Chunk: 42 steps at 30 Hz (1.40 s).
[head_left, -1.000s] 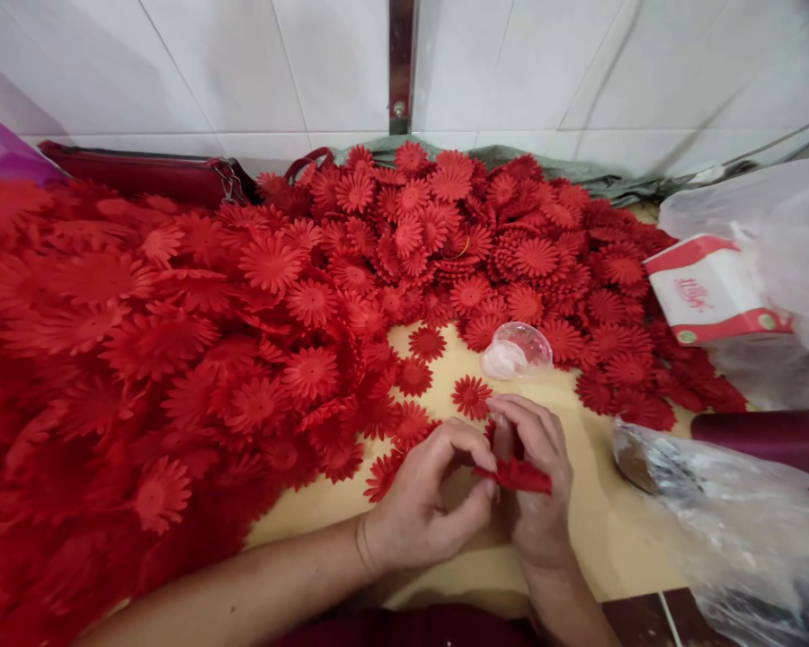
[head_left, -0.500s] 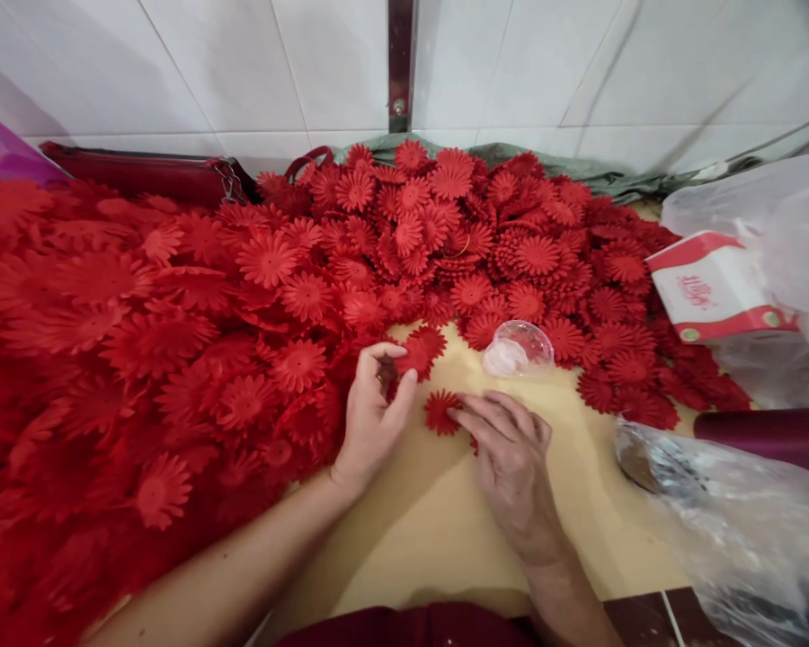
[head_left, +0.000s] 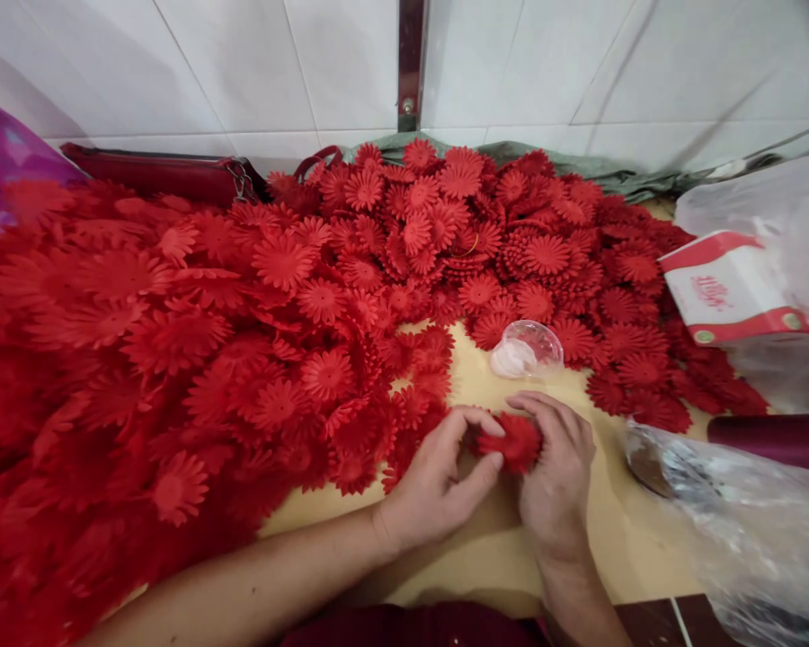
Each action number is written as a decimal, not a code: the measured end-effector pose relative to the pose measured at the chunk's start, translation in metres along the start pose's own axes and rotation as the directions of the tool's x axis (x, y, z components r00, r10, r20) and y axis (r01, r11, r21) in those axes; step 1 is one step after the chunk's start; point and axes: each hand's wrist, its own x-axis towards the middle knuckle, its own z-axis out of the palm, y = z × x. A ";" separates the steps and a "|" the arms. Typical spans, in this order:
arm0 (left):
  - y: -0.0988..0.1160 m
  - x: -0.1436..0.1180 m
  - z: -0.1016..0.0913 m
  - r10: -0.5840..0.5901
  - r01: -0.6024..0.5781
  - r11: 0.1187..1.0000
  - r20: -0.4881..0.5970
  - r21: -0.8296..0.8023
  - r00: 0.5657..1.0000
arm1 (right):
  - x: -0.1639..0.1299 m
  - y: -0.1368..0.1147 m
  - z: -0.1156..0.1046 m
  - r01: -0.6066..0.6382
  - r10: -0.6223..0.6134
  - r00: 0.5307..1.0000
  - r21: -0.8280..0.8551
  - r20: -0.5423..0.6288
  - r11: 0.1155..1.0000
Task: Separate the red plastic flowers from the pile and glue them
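Observation:
My left hand (head_left: 441, 472) pinches the near edge of a small bunch of red artificial flower pieces (head_left: 518, 442) between thumb and forefinger. On the other side, my right hand (head_left: 558, 463) curls round the same pieces; its thumb is hidden behind them. How many layers are in the bunch I cannot tell. Loose red petal pieces (head_left: 422, 404) lie just past my left hand. Beyond my right fingertips sits a clear plastic cup (head_left: 527, 349) with something whitish in it.
A big heap of red petal pieces (head_left: 283, 261) covers the left and back of the tan tabletop (head_left: 617, 526). Behind it are a red purse (head_left: 155, 171) and a tiled wall (head_left: 351, 63). On the right lie a red-and-white box (head_left: 734, 288), a clear plastic bag (head_left: 734, 521) and a dark purple object (head_left: 775, 442).
My left hand has come right and nearer, away from the pieces beside the heap, to meet my right hand. Both now hold red flower pieces together. The view has shifted slightly.

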 end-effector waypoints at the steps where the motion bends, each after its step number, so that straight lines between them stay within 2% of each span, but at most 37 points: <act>1: -0.004 0.004 -0.004 -0.029 0.028 0.999 -0.049 -0.032 0.998 | 0.001 -0.001 0.000 -0.007 0.006 0.999 -0.014 -0.048 1.000; 3: -0.011 0.013 -0.014 -0.055 0.045 0.997 -0.170 -0.065 0.984 | 0.004 -0.006 0.001 0.010 -0.011 0.993 -0.010 -0.119 1.000; 6: -0.018 0.026 -0.030 -0.065 0.043 0.997 -0.362 -0.068 0.930 | 0.006 -0.015 0.001 0.109 -0.103 0.981 0.030 -0.167 0.994; 8: -0.020 0.031 -0.037 -0.103 0.054 0.990 -0.397 -0.134 0.912 | 0.006 -0.023 0.001 0.197 -0.188 0.970 0.046 -0.157 0.979; 11: -0.018 0.032 -0.039 -0.163 0.098 0.972 -0.312 -0.215 0.936 | 0.005 -0.033 0.001 0.293 -0.285 0.951 0.058 -0.118 0.954; 13: -0.016 0.030 -0.038 -0.181 0.124 0.963 -0.231 -0.241 0.956 | 0.005 -0.036 0.002 0.309 -0.302 0.947 0.056 -0.108 0.949; 18: -0.010 0.028 -0.037 -0.186 0.155 0.956 -0.106 -0.248 0.977 | 0.004 -0.037 0.005 0.225 -0.214 0.968 0.073 -0.134 0.972; 24: -0.009 0.029 -0.037 -0.196 0.172 0.935 -0.047 -0.310 0.979 | 0.004 -0.036 0.004 0.198 -0.178 0.975 0.149 -0.135 0.969; 30: -0.012 0.028 -0.038 -0.190 0.181 0.935 -0.002 -0.306 0.982 | -0.001 -0.034 0.004 0.080 -0.048 0.992 0.300 -0.113 0.950; 35: -0.007 0.030 -0.042 -0.272 0.262 0.897 0.023 -0.357 0.962 | 0.000 -0.035 0.002 0.115 -0.087 0.989 0.256 -0.118 0.960; 42: -0.005 0.031 -0.043 -0.304 0.275 0.878 -0.012 -0.392 0.952 | 0.004 -0.037 0.003 0.167 -0.145 0.983 0.213 -0.114 0.963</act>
